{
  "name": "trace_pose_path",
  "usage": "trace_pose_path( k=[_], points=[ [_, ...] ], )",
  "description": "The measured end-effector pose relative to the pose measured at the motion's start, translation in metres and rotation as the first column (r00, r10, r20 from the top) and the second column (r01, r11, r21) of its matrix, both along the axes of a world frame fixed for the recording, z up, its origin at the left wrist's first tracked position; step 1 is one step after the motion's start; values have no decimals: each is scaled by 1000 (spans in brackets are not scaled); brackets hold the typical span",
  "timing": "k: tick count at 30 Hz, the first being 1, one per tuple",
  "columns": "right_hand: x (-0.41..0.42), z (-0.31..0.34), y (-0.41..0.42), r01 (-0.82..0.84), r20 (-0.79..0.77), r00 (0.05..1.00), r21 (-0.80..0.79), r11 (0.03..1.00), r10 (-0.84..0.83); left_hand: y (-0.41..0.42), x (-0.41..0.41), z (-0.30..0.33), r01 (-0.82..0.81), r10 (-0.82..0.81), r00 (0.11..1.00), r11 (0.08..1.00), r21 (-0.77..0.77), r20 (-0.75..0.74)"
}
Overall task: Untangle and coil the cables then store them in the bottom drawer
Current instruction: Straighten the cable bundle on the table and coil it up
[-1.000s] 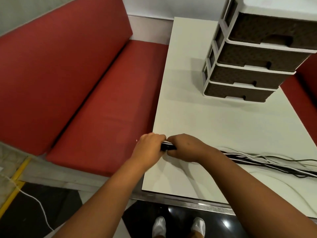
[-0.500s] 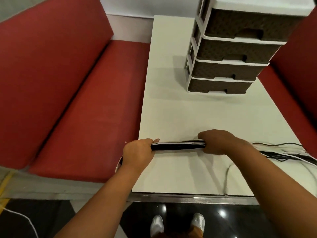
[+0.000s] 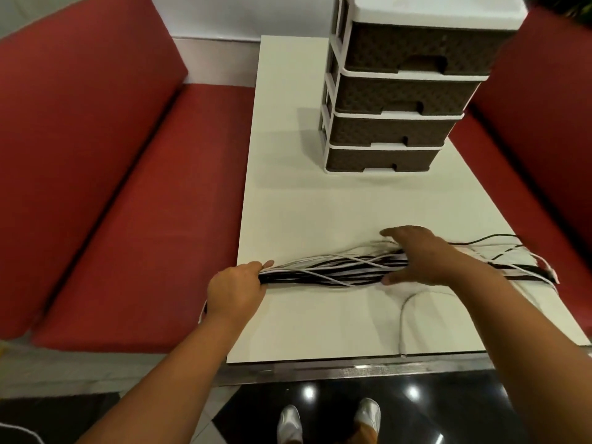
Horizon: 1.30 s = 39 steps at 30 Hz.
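While the left hand [image 3: 235, 291] clenched one end of the cables [image 3: 326, 271] at the counter's [image 3: 320, 213] left edge, its fingers were curled round the bundle and a white strand hung down off the edge just behind the wrist. To that hand's right, the black and white cables ran as a loose, flattened band across the counter, some white strands crossing over the black ones. Further right, the right hand [image 3: 423, 256] lay over the band with fingers spread and fairly straight, thumb nearest the person and fingertips past the far side; whether it pinched any strand underneath could not be told. Beyond the right hand, to its right, the cables fanned out toward the counter's right edge, and one thin black strand curved away on the far side. Below the right wrist, a white cable looped toward the near edge of the counter. Ahead of the right hand, well apart from the cables, stood the drawer unit [image 3: 400, 91], four brown drawers in a white frame, with the bottom drawer [image 3: 381, 159] closed. Red seats [image 3: 134, 219] flanked the counter.
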State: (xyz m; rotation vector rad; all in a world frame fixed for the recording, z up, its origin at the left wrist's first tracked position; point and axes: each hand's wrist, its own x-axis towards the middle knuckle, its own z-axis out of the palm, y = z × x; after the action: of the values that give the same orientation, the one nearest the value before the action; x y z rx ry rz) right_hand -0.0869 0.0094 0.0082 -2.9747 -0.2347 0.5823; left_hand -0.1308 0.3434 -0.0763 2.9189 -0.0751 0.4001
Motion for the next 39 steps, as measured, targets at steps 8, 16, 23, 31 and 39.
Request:
trace_pose_path(
  k=[8,16,23,31,39],
  points=[
    [-41,-17,128,-300,295,915,38,953,276,0,-2,-1,4,-4,1000,1000,-20,15],
    [-24,-6,76,-182,222,951,-164,970,216,0,-3,2,15,-15,1000,1000,-26,-4],
    [-7,24,46,-105,394,880,-379,919,263,0,-2,1,23,-24,1000,999,-43,-17],
    [-15,5,-15,184,561,824,-136,973,-77,2,-2,0,27,-27,1000,998,-55,8],
    [-21,23,-11,65,183,981,-16,998,-61,0,0,-2,16,-15,1000,1000,-27,23]
  ],
)
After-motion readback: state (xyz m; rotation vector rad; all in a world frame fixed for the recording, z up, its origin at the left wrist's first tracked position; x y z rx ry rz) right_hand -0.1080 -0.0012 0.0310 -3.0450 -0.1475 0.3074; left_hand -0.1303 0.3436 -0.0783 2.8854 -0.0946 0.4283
